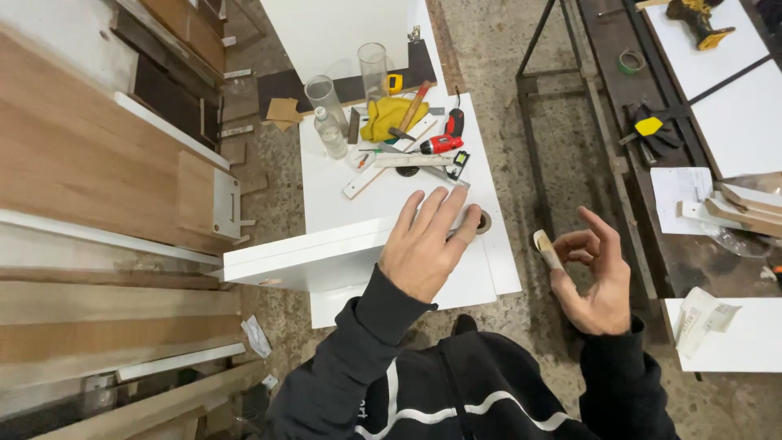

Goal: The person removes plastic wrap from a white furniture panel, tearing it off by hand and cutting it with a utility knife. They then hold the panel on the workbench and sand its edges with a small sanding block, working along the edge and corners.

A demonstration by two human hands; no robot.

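Hands over white bench (342, 204), viewed from the head camera. Left hand (423, 244) lies palm down with fingers spread flat on the bench top, fingertips just beside a small brown tape roll (482, 222) near the right edge; it grips nothing. Right hand (593, 273) is off the bench, over the concrete floor (521, 106), and pinches a small pale wooden piece (546, 248) between thumb and forefinger, other fingers loosely curled open.

Handling note, wooden piece: judged light and stiff, short, smooth-faced, so it could slip from a fingertip pinch. Best hold looks to be across its two long faces near the middle, as now; end grip would let it pivot.

Handling note, bench panel: a white laminated board (301, 261) juts from the near left side. Judged rigid, fairly heavy, slick surface; take it by the edges, not the face.

Far end of bench carries a clutter, pieces touching or overlapping: red cordless screwdriver (441, 143), yellow cloth (391, 116), hammer with wooden handle (414, 106), yellow tape measure (394, 83), white strip (383, 167), two clear tubes (326, 102), small plastic bottle (331, 134).

Left of the bench: stacked wood-grain panels (81, 163). Right: dark metal frame table (635, 155) with white sheets and a yellow drill (699, 20), well apart from both hands.
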